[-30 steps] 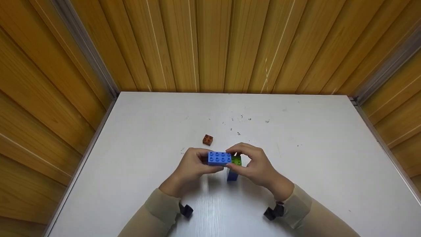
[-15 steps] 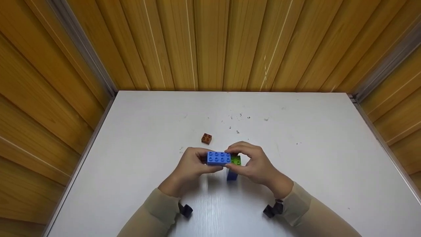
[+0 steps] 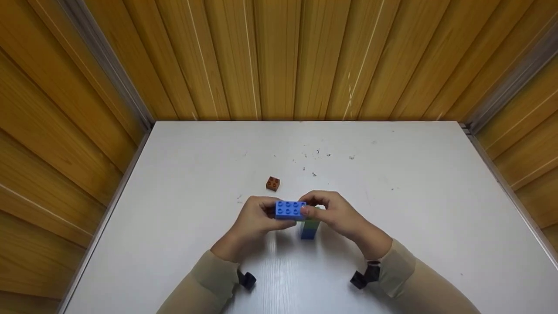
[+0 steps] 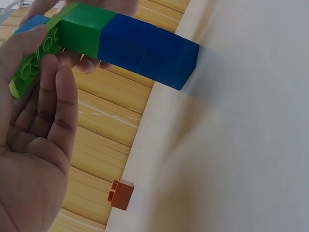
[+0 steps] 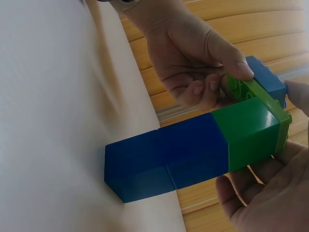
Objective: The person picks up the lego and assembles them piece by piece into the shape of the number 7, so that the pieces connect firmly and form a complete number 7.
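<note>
A light blue toy brick (image 3: 285,210) with studs on top sits on a flat lime building plate (image 5: 270,104). Below that plate, a green brick (image 5: 251,130) and two dark blue bricks (image 5: 193,150) form an upright tower on the table. The plate juts out left of the tower. My left hand (image 3: 257,218) pinches the light blue brick and the overhanging plate end, thumb at the front and fingers behind. On the right end of the light blue brick lies the thumb of my right hand (image 3: 344,218), covering studs there; its other fingers curl behind the stack.
A small orange-brown brick (image 3: 273,183) with studs up lies on the white table (image 3: 196,165), beyond my left hand. Wood-look panels (image 3: 279,61) wall the table at the back and sides. Black wrist cameras (image 3: 247,280) hang below both sleeves.
My right thumb has shifted from the front side of the light blue brick up onto its right-end studs. The left hand has kept its grip, and the tower stands where it was.
</note>
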The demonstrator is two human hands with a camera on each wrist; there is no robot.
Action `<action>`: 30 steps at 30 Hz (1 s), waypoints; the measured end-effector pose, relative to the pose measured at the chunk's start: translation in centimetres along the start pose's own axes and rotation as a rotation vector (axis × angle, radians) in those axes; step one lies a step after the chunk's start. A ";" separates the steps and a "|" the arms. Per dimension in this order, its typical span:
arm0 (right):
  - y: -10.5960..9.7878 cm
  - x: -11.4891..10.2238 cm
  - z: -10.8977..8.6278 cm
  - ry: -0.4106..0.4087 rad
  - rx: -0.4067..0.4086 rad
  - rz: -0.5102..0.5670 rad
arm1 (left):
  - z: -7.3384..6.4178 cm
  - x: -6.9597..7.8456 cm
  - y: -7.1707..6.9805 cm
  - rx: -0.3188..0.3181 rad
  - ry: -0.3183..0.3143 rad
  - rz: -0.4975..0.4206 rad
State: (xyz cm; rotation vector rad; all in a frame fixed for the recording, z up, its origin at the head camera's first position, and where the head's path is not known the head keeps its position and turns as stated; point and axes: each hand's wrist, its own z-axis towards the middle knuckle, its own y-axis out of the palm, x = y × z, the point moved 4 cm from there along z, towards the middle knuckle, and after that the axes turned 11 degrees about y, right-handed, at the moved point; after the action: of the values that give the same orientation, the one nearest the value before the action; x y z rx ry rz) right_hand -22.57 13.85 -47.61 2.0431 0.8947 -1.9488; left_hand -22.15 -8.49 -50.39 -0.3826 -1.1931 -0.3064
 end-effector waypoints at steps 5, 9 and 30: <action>0.1 0.2 0.3 0.089 -0.065 0.033 | 0.1 0.2 0.1 0.005 0.043 0.005; 0.2 0.3 0.4 0.127 -0.096 0.078 | 0.1 0.2 0.3 0.006 0.069 -0.005; 0.1 0.8 0.3 0.123 -0.079 0.139 | 0.1 0.1 1.0 0.015 0.112 -0.023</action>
State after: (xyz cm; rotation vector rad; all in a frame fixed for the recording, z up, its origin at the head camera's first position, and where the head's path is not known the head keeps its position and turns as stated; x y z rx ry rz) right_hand -22.75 13.82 -48.41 2.1370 0.8167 -1.7066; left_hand -21.79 -7.54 -50.38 -0.3351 -1.0895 -0.3343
